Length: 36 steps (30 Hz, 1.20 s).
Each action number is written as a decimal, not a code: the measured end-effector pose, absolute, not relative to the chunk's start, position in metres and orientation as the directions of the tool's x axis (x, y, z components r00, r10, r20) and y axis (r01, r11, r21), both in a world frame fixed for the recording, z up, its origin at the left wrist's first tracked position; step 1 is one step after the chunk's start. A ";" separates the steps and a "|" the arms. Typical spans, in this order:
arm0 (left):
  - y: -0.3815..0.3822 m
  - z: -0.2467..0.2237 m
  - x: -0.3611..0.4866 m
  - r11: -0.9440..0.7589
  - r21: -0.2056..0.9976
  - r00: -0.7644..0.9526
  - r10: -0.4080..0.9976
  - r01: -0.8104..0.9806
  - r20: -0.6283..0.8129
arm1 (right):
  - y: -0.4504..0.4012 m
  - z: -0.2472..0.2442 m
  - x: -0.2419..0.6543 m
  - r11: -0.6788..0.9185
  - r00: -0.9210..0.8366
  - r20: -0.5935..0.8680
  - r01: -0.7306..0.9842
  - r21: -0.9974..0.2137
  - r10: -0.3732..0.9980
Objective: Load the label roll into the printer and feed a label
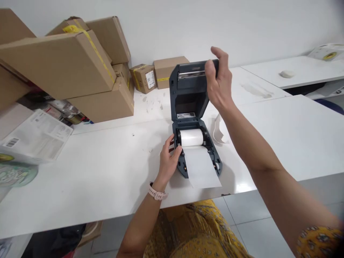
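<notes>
While the right hand (220, 81) pinches the lid (188, 86) of the printer (187, 123) and the left hand (168, 159) grips its left side, a slipping lid could squash the left thumb (176, 154).

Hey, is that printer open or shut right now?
The printer is open: its lid stands raised, the right hand at its upper corner, and the white roll inside is exposed.

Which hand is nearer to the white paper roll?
Left. The left hand touches the dark device beside the white paper roll; the right hand is farther off, at the open lid.
</notes>
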State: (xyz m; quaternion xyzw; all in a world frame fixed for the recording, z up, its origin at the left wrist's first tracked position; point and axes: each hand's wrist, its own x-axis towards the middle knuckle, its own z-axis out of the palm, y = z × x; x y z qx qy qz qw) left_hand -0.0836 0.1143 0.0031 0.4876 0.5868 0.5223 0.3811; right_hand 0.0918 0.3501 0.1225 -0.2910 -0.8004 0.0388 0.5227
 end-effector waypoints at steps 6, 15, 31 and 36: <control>0.111 0.006 -0.082 -0.024 0.988 -0.242 0.968 0.153 0.061 | 0.326 0.130 0.095 0.752 -0.181 0.786 0.476 -0.457 0.592; 0.146 0.033 -0.084 0.245 0.822 -0.306 0.948 0.515 -0.090 | 0.245 0.069 0.121 0.780 -0.774 0.217 0.490 -0.388 0.594; 0.156 0.050 -0.090 0.266 0.663 -0.180 0.964 0.700 -0.197 | 0.268 0.096 0.143 0.615 -0.903 0.046 0.254 -0.747 0.428; 0.154 0.050 -0.090 0.252 0.673 -0.184 0.968 0.695 -0.173 | 0.250 0.089 0.223 0.475 -0.748 0.393 -0.118 -0.872 0.535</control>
